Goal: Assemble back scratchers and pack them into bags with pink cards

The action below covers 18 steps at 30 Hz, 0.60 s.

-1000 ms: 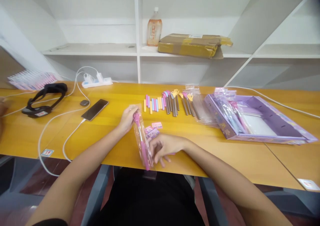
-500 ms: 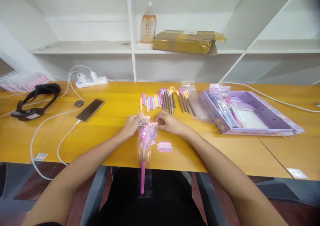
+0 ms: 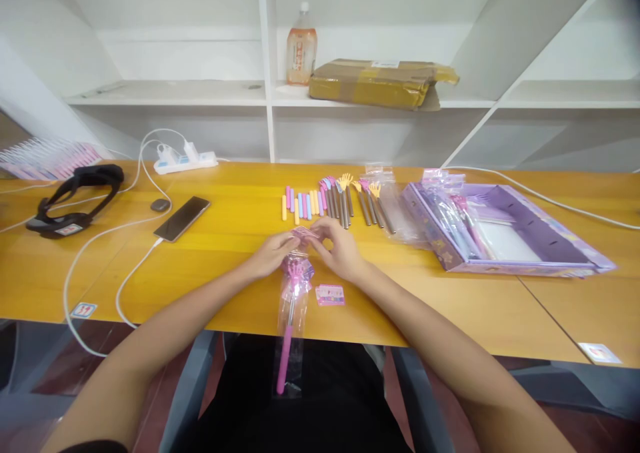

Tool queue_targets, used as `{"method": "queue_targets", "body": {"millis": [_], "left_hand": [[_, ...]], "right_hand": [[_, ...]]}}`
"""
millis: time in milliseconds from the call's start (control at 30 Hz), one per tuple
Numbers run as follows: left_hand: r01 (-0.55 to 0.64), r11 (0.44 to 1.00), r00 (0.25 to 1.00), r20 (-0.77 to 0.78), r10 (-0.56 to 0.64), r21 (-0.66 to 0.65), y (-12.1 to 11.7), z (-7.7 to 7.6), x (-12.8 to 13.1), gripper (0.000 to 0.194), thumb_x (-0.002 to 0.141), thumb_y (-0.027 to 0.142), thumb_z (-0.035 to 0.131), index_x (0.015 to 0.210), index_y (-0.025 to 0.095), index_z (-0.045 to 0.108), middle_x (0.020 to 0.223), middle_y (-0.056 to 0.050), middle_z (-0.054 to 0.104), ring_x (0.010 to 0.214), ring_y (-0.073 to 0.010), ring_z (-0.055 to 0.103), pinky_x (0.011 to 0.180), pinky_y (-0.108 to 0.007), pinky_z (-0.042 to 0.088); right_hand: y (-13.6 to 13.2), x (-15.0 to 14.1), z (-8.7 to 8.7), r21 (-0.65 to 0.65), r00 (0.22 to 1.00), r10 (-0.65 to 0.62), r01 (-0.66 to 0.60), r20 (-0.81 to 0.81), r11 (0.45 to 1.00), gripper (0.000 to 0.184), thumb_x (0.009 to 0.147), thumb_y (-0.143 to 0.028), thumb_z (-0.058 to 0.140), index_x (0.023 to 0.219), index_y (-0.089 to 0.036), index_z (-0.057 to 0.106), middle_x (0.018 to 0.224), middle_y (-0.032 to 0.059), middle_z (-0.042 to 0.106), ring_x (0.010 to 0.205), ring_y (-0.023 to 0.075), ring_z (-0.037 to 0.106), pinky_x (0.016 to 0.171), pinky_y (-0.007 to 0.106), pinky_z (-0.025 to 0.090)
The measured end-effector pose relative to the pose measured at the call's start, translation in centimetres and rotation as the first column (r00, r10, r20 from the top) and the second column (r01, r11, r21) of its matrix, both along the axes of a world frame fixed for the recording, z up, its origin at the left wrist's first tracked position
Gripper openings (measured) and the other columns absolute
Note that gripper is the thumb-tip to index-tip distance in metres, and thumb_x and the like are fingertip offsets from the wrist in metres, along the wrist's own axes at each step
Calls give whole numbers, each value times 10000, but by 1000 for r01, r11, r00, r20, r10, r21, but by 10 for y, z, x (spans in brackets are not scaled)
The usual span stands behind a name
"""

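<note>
A pink back scratcher [image 3: 285, 359] lies inside a long, narrow clear bag [image 3: 299, 314]. Its small claw-shaped head is pink, its thin shaft is silvery metal, and its thick, smooth grip is a deeper pink. The head points away from the person and lies over the wooden table [image 3: 230, 239], while the grip extends past the near edge, above the person's dark clothing. Purple and pink printed cards [image 3: 306, 270] show around the head; whether they are inside the bag or beneath it is unclear.

The left hand [image 3: 271, 255] pinches the top of the bag between thumb and fingers. The right hand [image 3: 342, 249], fingers curled, pinches a small pink card [image 3: 303, 233] at the bag's mouth. The fingertips of both hands nearly meet there.

Compared with half a second earlier, the right hand has come in closer to the left, and the small card is now between them. The scratcher, nearly straight then, now slants, grip end leftward. The loose pink cards [image 3: 330, 295] remain on the table, to the right of the bag.
</note>
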<state>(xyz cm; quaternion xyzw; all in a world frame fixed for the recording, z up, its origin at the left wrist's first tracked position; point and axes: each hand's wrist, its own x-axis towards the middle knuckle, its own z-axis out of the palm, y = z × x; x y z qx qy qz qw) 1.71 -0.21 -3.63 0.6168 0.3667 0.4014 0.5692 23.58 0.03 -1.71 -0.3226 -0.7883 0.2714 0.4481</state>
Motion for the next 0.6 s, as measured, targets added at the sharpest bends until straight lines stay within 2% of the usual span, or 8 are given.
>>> {"method": "queue_targets", "body": {"millis": [67,233,433,600], "left_hand": [[90,996,996,-11,-90,13,-5,1,3,441,970,524,699,1278,211,744,1256,-108,749,1136,-257,707,1019,-366,525],[118,993,992,-38,-118,-18,-10,0,4,479,994,462,681,1409,225,653,1149,-100,752,1053,-243,722,950,-358,547],[121,993,992,-36,-120,13,-5,2,0,404,1010,466,654,1297,191,724,1302,-118,736,1201,-270,694,1074,-397,504],[86,996,996,-10,-86,31,-3,6,1,488,977,527,684,1299,166,744,1320,-123,746,1250,-295,678,1133,-433,475]], "right_hand": [[1,0,-1,55,998,-38,36,47,998,164,1081,-363,558,1195,-246,565,1039,76,674,844,198,660,790,372,570],[7,8,2,53,991,-85,80,103,995,192,1079,-340,555,1239,-235,576,1105,95,697,879,214,671,808,381,569],[8,12,6,28,984,-38,33,175,999,210,1084,-314,549,1274,-228,573,1118,101,710,946,229,689,829,387,558],[9,13,8,112,968,-24,-4,251,994,201,1103,-306,507,1275,-233,582,1179,110,705,1061,254,683,910,427,565]]}}
